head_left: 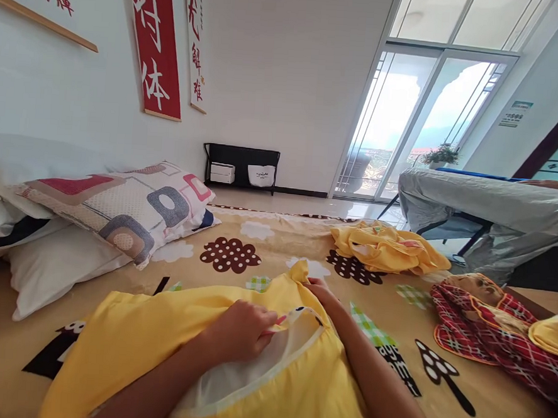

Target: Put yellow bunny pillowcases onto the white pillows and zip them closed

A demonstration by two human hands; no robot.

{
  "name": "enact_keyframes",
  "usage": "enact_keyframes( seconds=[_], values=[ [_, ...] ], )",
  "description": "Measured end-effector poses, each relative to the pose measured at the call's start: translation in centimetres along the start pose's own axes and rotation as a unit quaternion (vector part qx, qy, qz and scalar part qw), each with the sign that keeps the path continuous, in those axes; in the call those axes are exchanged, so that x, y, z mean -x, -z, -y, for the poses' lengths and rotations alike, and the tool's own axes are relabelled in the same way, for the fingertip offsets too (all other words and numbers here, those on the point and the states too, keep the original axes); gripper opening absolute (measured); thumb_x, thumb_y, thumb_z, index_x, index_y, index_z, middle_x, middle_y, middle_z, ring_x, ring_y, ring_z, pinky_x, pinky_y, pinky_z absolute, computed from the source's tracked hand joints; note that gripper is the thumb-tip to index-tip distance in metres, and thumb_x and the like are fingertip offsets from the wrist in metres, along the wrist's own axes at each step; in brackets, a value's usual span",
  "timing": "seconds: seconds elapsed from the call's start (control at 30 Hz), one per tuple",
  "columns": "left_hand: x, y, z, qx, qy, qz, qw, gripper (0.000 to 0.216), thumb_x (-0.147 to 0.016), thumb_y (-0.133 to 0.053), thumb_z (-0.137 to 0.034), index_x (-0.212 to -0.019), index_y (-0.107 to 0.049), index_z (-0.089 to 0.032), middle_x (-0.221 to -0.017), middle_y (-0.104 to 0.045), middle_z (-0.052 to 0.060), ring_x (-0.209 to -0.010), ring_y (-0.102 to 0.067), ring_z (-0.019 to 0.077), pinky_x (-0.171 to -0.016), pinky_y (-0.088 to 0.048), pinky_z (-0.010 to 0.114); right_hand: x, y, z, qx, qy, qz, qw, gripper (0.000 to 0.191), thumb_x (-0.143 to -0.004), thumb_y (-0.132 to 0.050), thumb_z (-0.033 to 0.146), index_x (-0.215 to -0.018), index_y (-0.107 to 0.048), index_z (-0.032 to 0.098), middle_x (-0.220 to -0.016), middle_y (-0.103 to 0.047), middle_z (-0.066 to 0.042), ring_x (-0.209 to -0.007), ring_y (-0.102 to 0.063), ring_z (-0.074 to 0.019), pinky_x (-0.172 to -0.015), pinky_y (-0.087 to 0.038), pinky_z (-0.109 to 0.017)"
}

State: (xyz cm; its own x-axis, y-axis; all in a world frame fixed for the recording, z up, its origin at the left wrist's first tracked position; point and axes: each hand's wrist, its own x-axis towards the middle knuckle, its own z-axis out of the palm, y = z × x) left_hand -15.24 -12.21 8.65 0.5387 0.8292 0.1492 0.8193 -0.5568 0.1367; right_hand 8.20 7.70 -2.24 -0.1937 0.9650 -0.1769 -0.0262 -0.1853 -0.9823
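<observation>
Left hand point(243, 330) pinches the yellow cover's point(158, 328) open edge, steadying it; right hand point(321, 295) grips the far corner, keeping the opening spread over the white pillow point(250, 374) on the bed point(282, 234).

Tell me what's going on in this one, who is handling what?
A person is working on a yellow pillowcase lying on a bed with a patterned sheet. The left hand grips the edge of its opening, where a white pillow insert shows inside. The right hand pinches the far corner of the case. A patterned pillow lies to the left, a crumpled yellow cloth farther back, and a red plaid cloth to the right.
</observation>
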Motion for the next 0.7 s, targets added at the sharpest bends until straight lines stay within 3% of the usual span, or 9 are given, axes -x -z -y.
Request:
enact_keyframes(
  seconds=[0.1, 0.2, 0.37, 0.43, 0.53, 0.6, 0.7],
  values=[
    [0.5, 0.4, 0.0, 0.008, -0.022, 0.065, 0.998, 0.026, -0.093, -0.046, -0.038, -0.092, -0.066, -0.022, -0.082, -0.072, 0.005, -0.070, -0.065, 0.0205, -0.058, -0.036, 0.026, -0.6, 0.8, 0.0, -0.047, 0.016, -0.053, 0.997, 0.024, -0.054, -0.083, 0.025, -0.067, -0.065, 0.017, -0.060, -0.068, -0.005, -0.055, -0.066, -0.0204, -0.055, -0.054, -0.030],
    [1.8, 1.7, -0.2, 0.032, -0.029, 0.096, 0.994, 0.026, -0.092, -0.047, -0.036, -0.086, -0.067, -0.022, -0.076, -0.071, 0.004, -0.067, -0.064, 0.0185, -0.057, -0.033, 0.025, -0.4, 1.3, 0.7, -0.096, 0.051, -0.091, 0.990, 0.029, -0.054, -0.084, 0.031, -0.069, -0.062, 0.019, -0.058, -0.067, -0.003, -0.053, -0.065, -0.0203, -0.053, -0.053, -0.030],
    [2.6, 6.4, 0.2, 0.161, -0.056, 0.154, 0.973, 0.032, -0.089, -0.054, -0.047, -0.074, -0.061, -0.019, -0.064, -0.061, -0.002, -0.057, -0.051, 0.0108, -0.053, -0.029, 0.022, 1.1, 0.9, 3.4, -0.152, 0.114, -0.108, 0.976, 0.034, -0.054, -0.084, 0.037, -0.076, -0.062, 0.022, -0.065, -0.069, -0.001, -0.057, -0.065, -0.0200, -0.052, -0.053, -0.030],
    [0.4, 8.1, 1.1, 0.171, -0.017, 0.094, 0.981, 0.040, -0.092, -0.046, -0.048, -0.069, -0.058, -0.018, -0.061, -0.057, -0.002, -0.056, -0.048, 0.0108, -0.054, -0.030, 0.022, 1.8, 0.3, 5.1, -0.157, 0.136, -0.097, 0.973, 0.036, -0.053, -0.085, 0.038, -0.078, -0.064, 0.022, -0.069, -0.070, 0.000, -0.058, -0.065, -0.0191, -0.054, -0.053, -0.030],
    [-5.4, 8.9, 2.7, 0.167, 0.118, -0.063, 0.977, 0.036, -0.089, -0.049, -0.044, -0.066, -0.057, -0.018, -0.062, -0.058, 0.002, -0.061, -0.052, 0.0152, -0.060, -0.033, 0.025, 2.8, -1.1, 8.1, -0.152, 0.164, -0.067, 0.972, 0.042, -0.050, -0.086, 0.042, -0.082, -0.068, 0.021, -0.074, -0.072, -0.001, -0.061, -0.065, -0.0184, -0.057, -0.053, -0.029],
    [-9.6, 7.9, 3.3, 0.254, 0.186, -0.117, 0.942, 0.028, -0.080, -0.061, -0.045, -0.073, -0.060, -0.018, -0.075, -0.065, 0.006, -0.075, -0.058, 0.0201, -0.065, -0.038, 0.025, 3.5, -2.1, 10.1, -0.146, 0.180, -0.048, 0.972, 0.045, -0.049, -0.086, 0.044, -0.084, -0.069, 0.021, -0.077, -0.072, -0.001, -0.065, -0.065, -0.0188, -0.060, -0.054, -0.029],
    [-14.1, 5.4, 2.4, 0.385, 0.183, -0.126, 0.896, 0.037, -0.080, -0.059, -0.053, -0.089, -0.063, -0.017, -0.094, -0.069, 0.009, -0.086, -0.062, 0.0218, -0.069, -0.043, 0.025, 5.1, -2.7, 12.7, -0.132, 0.199, -0.024, 0.971, 0.046, -0.047, -0.087, 0.044, -0.083, -0.069, 0.022, -0.077, -0.072, -0.001, -0.069, -0.066, -0.0202, -0.063, -0.054, -0.030]
  ],
)
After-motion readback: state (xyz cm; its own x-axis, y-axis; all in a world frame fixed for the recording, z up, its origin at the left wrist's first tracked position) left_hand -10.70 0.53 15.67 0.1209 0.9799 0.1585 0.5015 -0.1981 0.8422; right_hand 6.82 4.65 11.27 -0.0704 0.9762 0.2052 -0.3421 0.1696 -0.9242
